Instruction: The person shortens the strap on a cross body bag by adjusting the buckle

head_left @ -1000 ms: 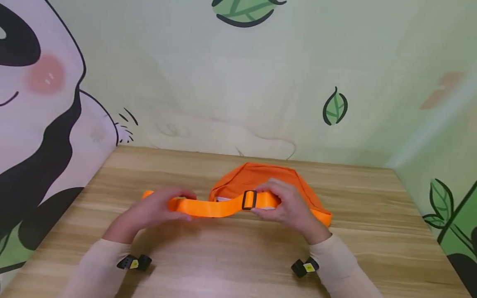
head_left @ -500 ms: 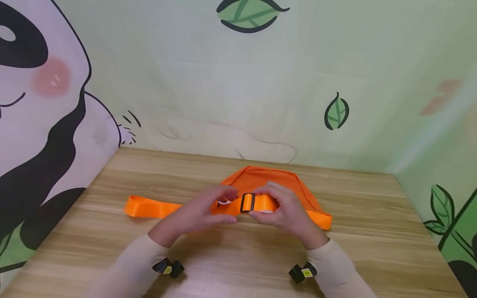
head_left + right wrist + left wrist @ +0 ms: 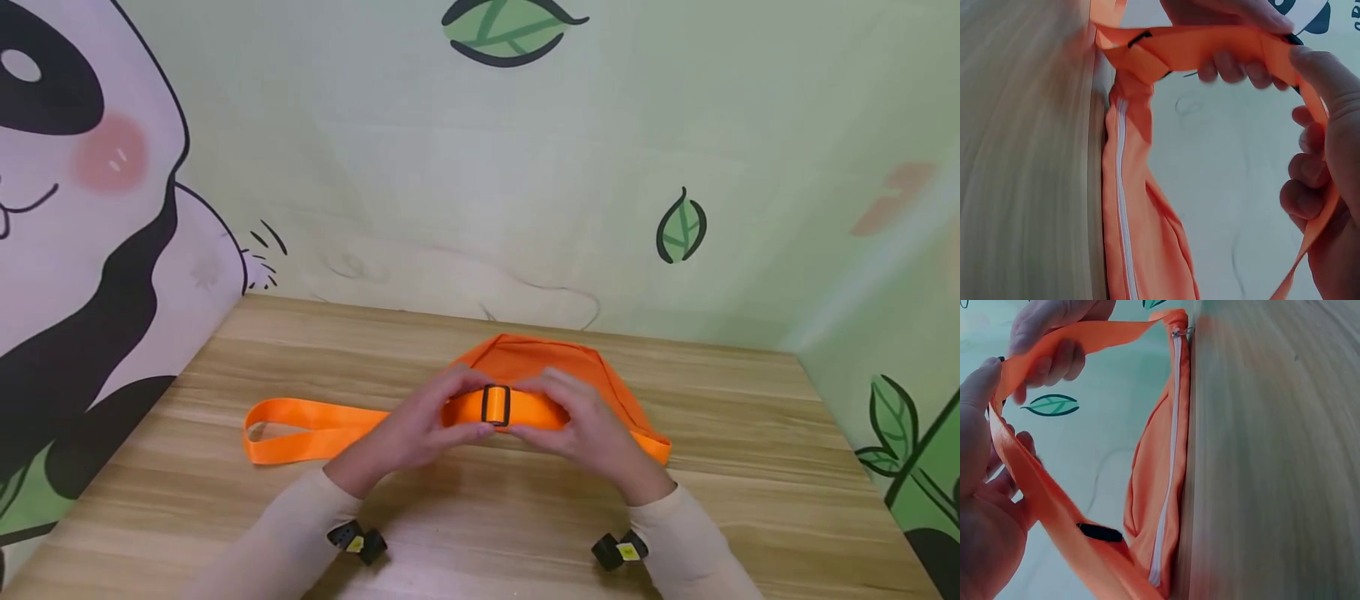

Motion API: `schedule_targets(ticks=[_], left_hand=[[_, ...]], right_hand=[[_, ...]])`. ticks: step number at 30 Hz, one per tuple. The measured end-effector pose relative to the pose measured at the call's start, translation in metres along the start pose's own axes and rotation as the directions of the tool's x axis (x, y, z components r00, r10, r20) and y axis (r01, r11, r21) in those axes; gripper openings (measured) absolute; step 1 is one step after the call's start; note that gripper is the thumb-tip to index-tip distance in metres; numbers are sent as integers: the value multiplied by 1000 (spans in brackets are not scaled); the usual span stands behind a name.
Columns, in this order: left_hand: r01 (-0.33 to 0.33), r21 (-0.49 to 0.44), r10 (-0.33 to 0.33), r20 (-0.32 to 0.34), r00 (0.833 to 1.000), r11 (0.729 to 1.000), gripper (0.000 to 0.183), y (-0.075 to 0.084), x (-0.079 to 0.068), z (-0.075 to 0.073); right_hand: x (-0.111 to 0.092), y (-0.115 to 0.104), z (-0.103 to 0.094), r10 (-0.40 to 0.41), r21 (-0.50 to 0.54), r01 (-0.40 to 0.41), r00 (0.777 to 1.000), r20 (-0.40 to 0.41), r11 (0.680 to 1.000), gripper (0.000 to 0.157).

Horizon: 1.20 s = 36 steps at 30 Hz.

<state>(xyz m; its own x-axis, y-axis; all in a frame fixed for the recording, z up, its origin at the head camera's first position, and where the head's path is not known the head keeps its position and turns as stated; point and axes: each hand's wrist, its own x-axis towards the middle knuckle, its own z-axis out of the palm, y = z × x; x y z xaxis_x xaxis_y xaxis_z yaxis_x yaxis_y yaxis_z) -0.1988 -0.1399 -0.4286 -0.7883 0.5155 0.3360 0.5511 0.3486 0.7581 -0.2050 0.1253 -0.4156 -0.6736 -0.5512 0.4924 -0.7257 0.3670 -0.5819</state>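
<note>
Orange strap [image 3: 532, 410] is lifted between the two hands in the head view. Its bag [image 3: 525, 354] rests near the far edge of the tabletop [image 3: 480, 533], and a loop [image 3: 281, 452] of strap reaches toward the left edge. The left hand [image 3: 427, 425] and the right hand [image 3: 588, 421] pinch the strap on both sides of the black slider [image 3: 506, 406]. In my judgement, the step in hand is working the strap at this slider; the next move calls for one hand steadying it while the other feeds the strap.

In the left wrist view, the white zipper [image 3: 1169, 462] runs along the bag, close to the tabletop.

In the right wrist view, both thumbs press the strap, with bent fingers behind; the slider is mostly hidden.
</note>
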Motion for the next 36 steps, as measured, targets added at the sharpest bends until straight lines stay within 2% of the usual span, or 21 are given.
schedule_targets(ticks=[3, 8, 12, 17, 24, 28, 31, 36], left_hand=[[-21, -1, 21, 4, 1000, 1000, 46, -1, -1, -1], [-8, -6, 8, 23, 1000, 1000, 48, -1, -1, -1], [-4, -5, 5, 36, 999, 1000, 50, -2, -1, 1], [14, -28, -13, 22, 1000, 1000, 50, -3, -1, 2], [-17, -35, 17, 7, 1000, 999, 49, -4, -2, 3], [-5, -62, 6, 4, 1000, 998, 48, -3, -2, 4], [5, -82, -6, -6, 1000, 997, 48, -2, -1, 5], [-26, -100, 22, -32, 999, 995, 45, -3, 0, 8]], right_hand=[[-4, 2, -5, 20, -53, -18, 999, 29, 998, 44], [-9, 3, -11, 55, -73, -52, 998, 37, 996, 44], [-10, 4, -12, 41, -76, -39, 999, 24, 996, 42], [-9, 5, -10, 17, -62, -17, 1000, 12, 998, 40], [-5, 5, -6, -34, -51, 34, 999, 4, 998, 40], [-2, 3, -3, -55, -50, 56, 998, 5, 997, 40], [0, -1, -1, -42, -44, 43, 999, 12, 998, 39], [4, -6, 1, -28, -48, 29, 999, 24, 998, 40]])
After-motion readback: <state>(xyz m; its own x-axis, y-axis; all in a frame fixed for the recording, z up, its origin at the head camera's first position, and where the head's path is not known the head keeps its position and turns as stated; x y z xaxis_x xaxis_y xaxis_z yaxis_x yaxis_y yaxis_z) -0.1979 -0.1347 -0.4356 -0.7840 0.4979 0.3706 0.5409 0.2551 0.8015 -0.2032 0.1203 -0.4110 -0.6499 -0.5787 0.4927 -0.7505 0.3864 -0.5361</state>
